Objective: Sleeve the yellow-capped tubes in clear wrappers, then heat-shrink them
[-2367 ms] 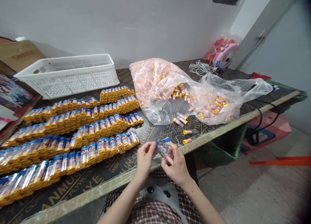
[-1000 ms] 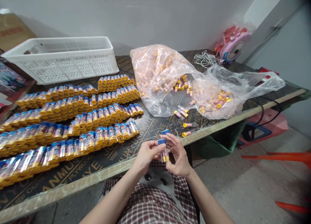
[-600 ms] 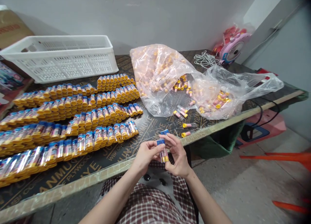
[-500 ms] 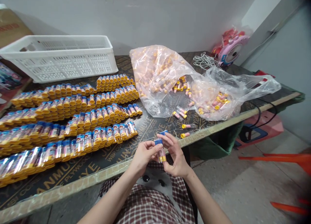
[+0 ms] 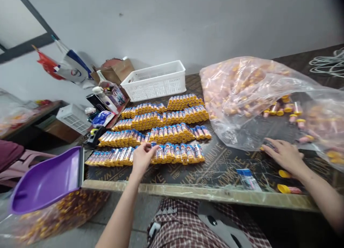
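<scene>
My left hand (image 5: 142, 158) is at the front row of tubes (image 5: 185, 155), fingers pinched together on a small tube (image 5: 153, 144) whose blue end shows above the fingertips. Most of that tube is hidden. The tubes in the rows have blue tops, printed sleeves and yellow bottoms. Over on the right, my right hand (image 5: 285, 156) has its fingers bent round another small tube beside the plastic bag (image 5: 236, 126). Only a bit of yellow and a clear part of it show. Flat printed sleeves (image 5: 248, 180) with blue tops lie near the table edge between my hands.
Yellow-capped tubes (image 5: 288, 189) lie by the right wrist. The large clear bag is full of similar tubes. Behind the rows stands a white plastic basket (image 5: 156, 88). A purple dustpan-like scoop (image 5: 51, 180) is at the table's left end, above a filled bag (image 5: 64, 215).
The view has swung left. My hands, together around one sleeved tube before, have moved apart: the left to the front row, the right to the loose tubes by the bag.
</scene>
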`<act>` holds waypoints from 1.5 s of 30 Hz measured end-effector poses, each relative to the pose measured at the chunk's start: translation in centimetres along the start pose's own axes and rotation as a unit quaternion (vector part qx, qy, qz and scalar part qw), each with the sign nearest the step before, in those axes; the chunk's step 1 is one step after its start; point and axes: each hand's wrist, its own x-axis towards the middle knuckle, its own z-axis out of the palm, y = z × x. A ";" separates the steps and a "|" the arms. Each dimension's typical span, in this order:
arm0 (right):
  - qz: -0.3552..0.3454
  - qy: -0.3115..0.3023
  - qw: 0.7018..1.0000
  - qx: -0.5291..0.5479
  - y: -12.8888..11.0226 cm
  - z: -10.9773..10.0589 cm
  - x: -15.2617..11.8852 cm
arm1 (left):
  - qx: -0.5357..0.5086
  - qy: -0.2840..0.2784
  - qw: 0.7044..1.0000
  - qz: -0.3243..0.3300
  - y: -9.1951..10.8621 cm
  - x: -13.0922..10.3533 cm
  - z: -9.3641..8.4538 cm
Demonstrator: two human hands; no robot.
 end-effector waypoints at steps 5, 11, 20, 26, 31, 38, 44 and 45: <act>0.011 -0.043 0.999 -0.024 -1.9 0.0 -2.8 | 0.209 -0.012 0.978 0.009 -2.6 2.1 -2.0; -0.020 -0.085 0.995 -0.050 -6.4 -2.8 -7.5 | 0.237 0.067 0.968 0.043 2.2 0.2 -1.2; -0.006 -0.014 1.000 0.024 -9.2 -4.9 -9.0 | -0.044 -0.373 0.888 0.264 11.5 -8.5 16.7; -0.042 -0.009 0.998 0.055 -9.8 -5.6 -9.8 | 0.097 -0.338 0.904 0.241 12.4 -9.3 22.5; -0.024 -0.017 0.998 0.053 -10.1 -5.3 -9.6 | 0.063 -0.322 0.913 0.242 11.3 -9.2 22.8; -0.017 -0.013 0.998 0.067 -10.2 -5.8 -9.4 | 0.036 -0.310 0.916 0.254 10.8 -9.2 23.0; 0.052 0.119 0.976 0.174 -12.2 -9.0 -10.5 | -0.087 -0.299 0.930 0.194 11.5 -9.0 22.0; 0.058 0.134 0.970 0.197 -12.7 -9.7 -10.9 | -0.146 -0.314 0.927 0.147 11.7 -9.0 21.7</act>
